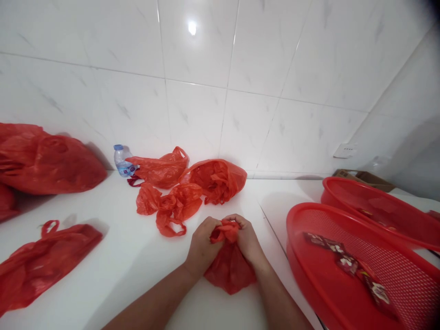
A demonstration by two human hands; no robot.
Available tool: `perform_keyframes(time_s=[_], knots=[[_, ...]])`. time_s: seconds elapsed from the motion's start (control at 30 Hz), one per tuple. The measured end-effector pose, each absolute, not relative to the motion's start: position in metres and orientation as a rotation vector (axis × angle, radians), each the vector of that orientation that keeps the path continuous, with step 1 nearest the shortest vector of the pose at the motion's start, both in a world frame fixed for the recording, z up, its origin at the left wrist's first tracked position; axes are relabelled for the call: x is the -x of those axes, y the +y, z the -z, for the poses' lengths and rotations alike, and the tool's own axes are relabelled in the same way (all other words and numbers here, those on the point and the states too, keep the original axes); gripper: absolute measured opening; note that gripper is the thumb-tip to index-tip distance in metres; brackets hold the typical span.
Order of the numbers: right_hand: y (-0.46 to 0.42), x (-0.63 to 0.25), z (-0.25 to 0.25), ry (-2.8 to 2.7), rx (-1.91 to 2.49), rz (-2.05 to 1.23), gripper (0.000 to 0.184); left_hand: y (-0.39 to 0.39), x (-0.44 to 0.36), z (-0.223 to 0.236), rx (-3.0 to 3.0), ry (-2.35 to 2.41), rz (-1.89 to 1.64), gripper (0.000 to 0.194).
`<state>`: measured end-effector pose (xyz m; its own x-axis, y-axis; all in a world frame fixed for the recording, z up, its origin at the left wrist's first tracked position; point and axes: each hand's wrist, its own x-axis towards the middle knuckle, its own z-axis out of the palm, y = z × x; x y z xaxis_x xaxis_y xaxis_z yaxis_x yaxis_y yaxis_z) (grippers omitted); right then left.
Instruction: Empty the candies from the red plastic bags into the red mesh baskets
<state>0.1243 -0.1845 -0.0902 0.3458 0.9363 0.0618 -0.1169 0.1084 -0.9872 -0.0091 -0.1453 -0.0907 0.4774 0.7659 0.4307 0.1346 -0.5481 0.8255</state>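
Head view: at the lower centre of the frame we see the left hand [202, 245] and the right hand [248, 240] meeting at the gathered neck of a small red bag [231, 275]. The left thumb and fingers pinch the bunched plastic from one side; the right fingers curl in and pinch it from the other. The bag's body flares below the neck, thin, creased and semi-translucent, over the smooth white tabletop [144, 284].

Labels: left of centre, against the wall, we note a clear bottle [121, 161] with a blue cap and purple marks on its label; the lettering is too small to read. At lower right, dark, glossy packets [380, 293] carry pale print, likewise illegible to us; they lie in a row in the front red basket [335, 291], an oval of rigid plastic with perforated sides. A second red basket [330, 181] stands just behind it.

Materials: we record crumpled thin-film bags [177, 204] with loop handles in the middle of the frame, and beside them an open-mouthed red bag [239, 176] stuffed with more film. A large bulging bag [65, 165] sits at the left edge, a flatter knotted bag [55, 261] at lower left. Glossy, grey-veined wall tiles [192, 114] fill the top.
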Motion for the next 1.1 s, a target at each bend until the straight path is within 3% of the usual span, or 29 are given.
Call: perform_keyframes(time_s=[0.3, 0.53, 0.63, 0.73, 0.93, 1.03, 1.1], knots=[[-0.197, -0.128, 0.076, -0.773, 0.932, -1.201, 0.029, -0.134, 0.017, 0.095, -2.203, 0.709, -1.165, 0.010], [-0.178, -0.152, 0.101, -0.626, 1.054, -0.931, 0.029, -0.131, 0.031, 0.090, -2.539, 0.415, -1.344, 0.036], [-0.172, -0.160, 0.113, -0.745, 1.271, -0.679, 0.026, -0.139, 0.036, 0.086, -2.602, 0.252, -1.400, 0.025], [-0.169, -0.164, 0.121, -0.784, 1.461, -0.498, 0.023, -0.158, 0.038, 0.080, -2.693, 0.022, -1.222, 0.015], [-0.172, -0.168, 0.117, -0.885, 1.455, -0.562, 0.014, -0.188, 0.034, 0.069, -2.714, -0.131, -0.944, 0.029], [-0.175, -0.175, 0.114, -0.929, 1.438, -0.586, 0.027, -0.186, 0.030, 0.066, -2.613, 0.163, -1.014, 0.061], [-0.175, -0.180, 0.116, -0.909, 1.502, -0.586, 0.037, -0.183, 0.029, 0.068, -2.583, 0.396, -0.990, 0.071]])
